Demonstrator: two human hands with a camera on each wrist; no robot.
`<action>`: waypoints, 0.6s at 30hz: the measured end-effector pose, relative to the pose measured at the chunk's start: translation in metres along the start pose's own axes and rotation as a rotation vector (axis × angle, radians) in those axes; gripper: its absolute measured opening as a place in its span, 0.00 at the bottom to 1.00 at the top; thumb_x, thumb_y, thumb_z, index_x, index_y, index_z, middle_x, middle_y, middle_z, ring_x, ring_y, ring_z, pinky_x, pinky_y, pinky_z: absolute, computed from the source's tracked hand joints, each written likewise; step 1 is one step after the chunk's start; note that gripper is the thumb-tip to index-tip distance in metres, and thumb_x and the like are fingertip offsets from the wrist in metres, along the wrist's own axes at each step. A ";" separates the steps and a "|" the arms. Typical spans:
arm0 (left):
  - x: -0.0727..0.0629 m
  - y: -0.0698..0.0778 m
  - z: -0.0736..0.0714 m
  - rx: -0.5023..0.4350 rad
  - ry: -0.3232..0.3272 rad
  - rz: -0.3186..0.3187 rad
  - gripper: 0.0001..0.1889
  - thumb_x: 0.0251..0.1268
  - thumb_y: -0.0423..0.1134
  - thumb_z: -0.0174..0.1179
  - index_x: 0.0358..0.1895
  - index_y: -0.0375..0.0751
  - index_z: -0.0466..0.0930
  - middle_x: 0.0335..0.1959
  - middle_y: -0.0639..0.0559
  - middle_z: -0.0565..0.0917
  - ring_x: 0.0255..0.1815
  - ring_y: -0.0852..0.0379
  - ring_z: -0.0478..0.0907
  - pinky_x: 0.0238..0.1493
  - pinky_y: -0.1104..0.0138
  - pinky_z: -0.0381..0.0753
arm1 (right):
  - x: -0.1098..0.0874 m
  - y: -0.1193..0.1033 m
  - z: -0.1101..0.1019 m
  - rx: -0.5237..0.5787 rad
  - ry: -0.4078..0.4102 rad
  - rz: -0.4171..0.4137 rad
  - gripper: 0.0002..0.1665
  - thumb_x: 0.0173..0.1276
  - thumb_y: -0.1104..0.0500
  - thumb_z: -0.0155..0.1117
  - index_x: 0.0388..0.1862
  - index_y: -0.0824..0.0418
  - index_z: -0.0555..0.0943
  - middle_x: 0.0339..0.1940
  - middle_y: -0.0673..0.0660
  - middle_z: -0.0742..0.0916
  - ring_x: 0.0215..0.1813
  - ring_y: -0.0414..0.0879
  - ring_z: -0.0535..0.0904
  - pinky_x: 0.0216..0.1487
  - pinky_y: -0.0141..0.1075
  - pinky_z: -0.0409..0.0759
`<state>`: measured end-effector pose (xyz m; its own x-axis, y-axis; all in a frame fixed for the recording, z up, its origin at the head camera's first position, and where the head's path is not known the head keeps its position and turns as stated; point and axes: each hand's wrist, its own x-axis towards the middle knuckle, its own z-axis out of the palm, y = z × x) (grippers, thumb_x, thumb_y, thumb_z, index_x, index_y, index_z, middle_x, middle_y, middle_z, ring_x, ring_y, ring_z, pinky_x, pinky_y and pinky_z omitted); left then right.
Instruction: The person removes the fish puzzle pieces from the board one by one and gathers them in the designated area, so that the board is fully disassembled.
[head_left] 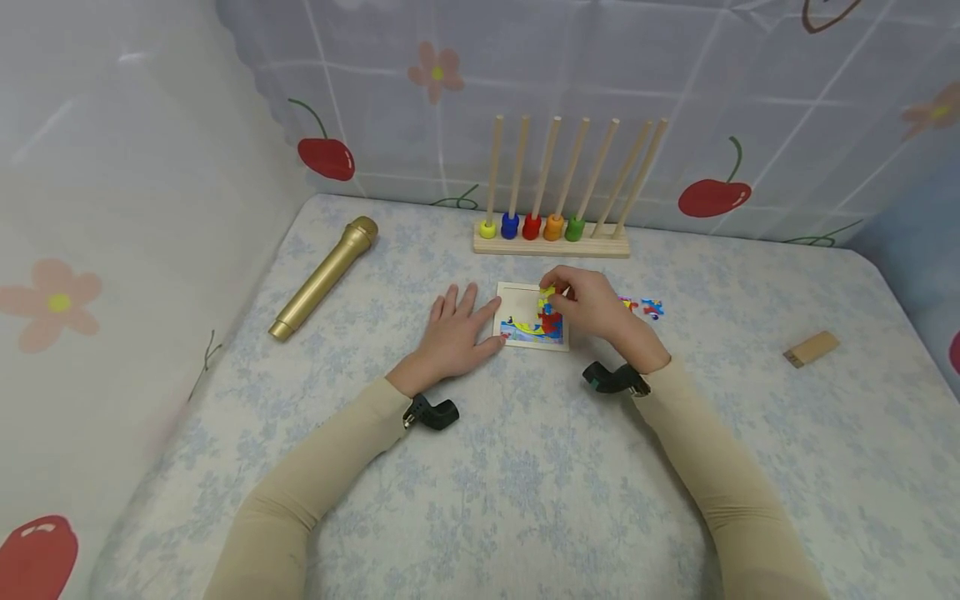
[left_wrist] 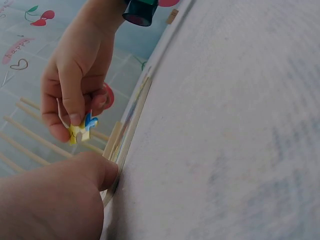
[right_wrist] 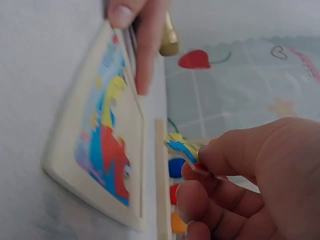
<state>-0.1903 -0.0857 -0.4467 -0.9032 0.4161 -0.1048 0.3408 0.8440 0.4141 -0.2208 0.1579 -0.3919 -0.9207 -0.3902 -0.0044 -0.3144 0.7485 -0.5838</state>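
A small jigsaw puzzle in a pale wooden tray (head_left: pixel 525 347) lies on the table, its lower part covered by fitted pieces in blue, yellow and red. Above the tray my right hand (head_left: pixel 587 302) pinches a yellow and blue puzzle piece (right_wrist: pixel 183 149) between thumb and fingers. In the right wrist view the piece is clear of the tray. My left hand (head_left: pixel 454 337) lies spread at the tray's left side, with thumb and fingertip touching its edge. Loose puzzle pieces (head_left: pixel 652 308) lie right of the tray, partly hidden behind the right hand.
Behind the tray stands a wooden peg rack (head_left: pixel 551 247) with upright rods and coloured beads. A gold microphone (head_left: pixel 324 279) lies at the left. Toward the right edge is a small tan wooden block (head_left: pixel 812 349). A patterned curtain (head_left: pixel 525 83) hangs behind the table.
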 end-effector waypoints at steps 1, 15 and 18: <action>0.000 0.000 0.000 -0.002 0.001 0.002 0.36 0.75 0.60 0.49 0.82 0.54 0.56 0.85 0.38 0.43 0.85 0.33 0.32 0.81 0.39 0.37 | -0.001 0.001 -0.003 0.002 0.018 0.005 0.14 0.74 0.64 0.57 0.54 0.64 0.82 0.44 0.63 0.86 0.37 0.53 0.76 0.40 0.40 0.76; -0.001 0.000 0.001 -0.003 0.004 0.008 0.36 0.75 0.60 0.49 0.82 0.54 0.56 0.85 0.38 0.43 0.85 0.32 0.32 0.81 0.39 0.37 | -0.029 0.034 -0.042 -0.034 0.090 0.118 0.15 0.74 0.64 0.54 0.54 0.68 0.82 0.46 0.67 0.85 0.43 0.56 0.75 0.44 0.43 0.74; -0.001 -0.001 0.000 -0.004 0.008 0.009 0.36 0.75 0.60 0.49 0.82 0.54 0.56 0.85 0.38 0.43 0.85 0.32 0.32 0.81 0.39 0.37 | -0.037 0.043 -0.047 -0.049 0.087 0.144 0.15 0.73 0.64 0.53 0.53 0.68 0.82 0.45 0.66 0.85 0.42 0.56 0.74 0.41 0.41 0.74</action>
<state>-0.1894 -0.0865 -0.4470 -0.9024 0.4206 -0.0935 0.3477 0.8391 0.4183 -0.2111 0.2298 -0.3792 -0.9729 -0.2307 -0.0136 -0.1866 0.8193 -0.5422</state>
